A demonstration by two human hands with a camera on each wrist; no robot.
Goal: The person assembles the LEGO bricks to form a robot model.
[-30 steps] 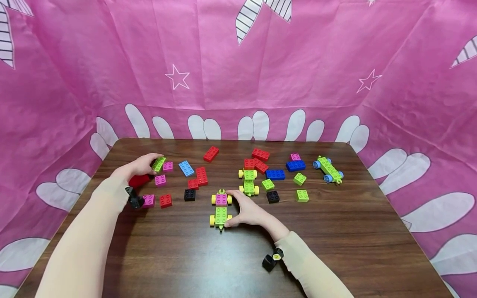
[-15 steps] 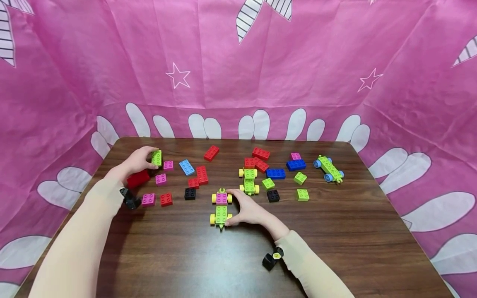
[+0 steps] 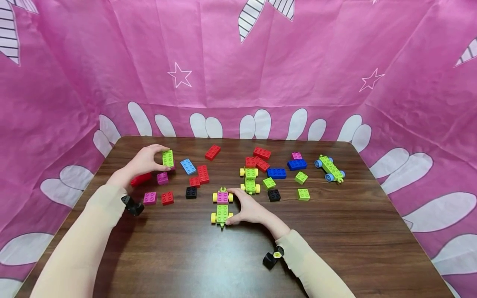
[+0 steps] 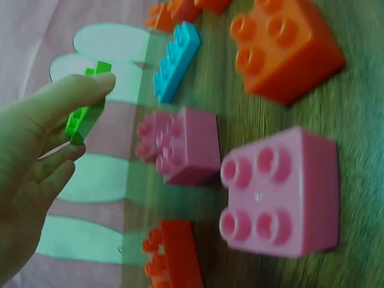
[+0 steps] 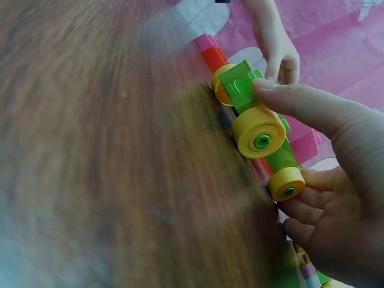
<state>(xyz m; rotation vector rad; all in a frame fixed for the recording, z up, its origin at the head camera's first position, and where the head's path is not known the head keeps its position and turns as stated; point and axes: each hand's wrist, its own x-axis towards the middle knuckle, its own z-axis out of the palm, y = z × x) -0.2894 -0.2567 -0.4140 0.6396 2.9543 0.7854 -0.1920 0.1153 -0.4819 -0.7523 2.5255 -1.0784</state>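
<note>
My left hand (image 3: 143,163) pinches a lime-green building brick (image 3: 167,158) between thumb and fingers, at the back left of the table. In the left wrist view the same brick (image 4: 89,120) is held clear of the tabletop. It partly covers a pink brick (image 3: 173,167) in the head view. At the table's middle, my right hand (image 3: 250,209) grips a lime-green toy car base (image 3: 222,212) by its right side, with thumb and fingers at its two ends. That base has yellow wheels and bears a pink brick (image 3: 222,197) towards its far end.
Pink bricks (image 3: 150,198) and red bricks (image 3: 167,198) lie near the left hand. A second yellow-wheeled car base (image 3: 250,182) stands just behind the right hand. Blue bricks (image 3: 276,173) and a blue-wheeled base (image 3: 331,168) are farther right. Pink cloth (image 3: 208,82) rises behind the table.
My left hand first moved slightly back with the lime-green brick, turning it, then went right over a pink brick. The right hand and the car base have stayed in place.
</note>
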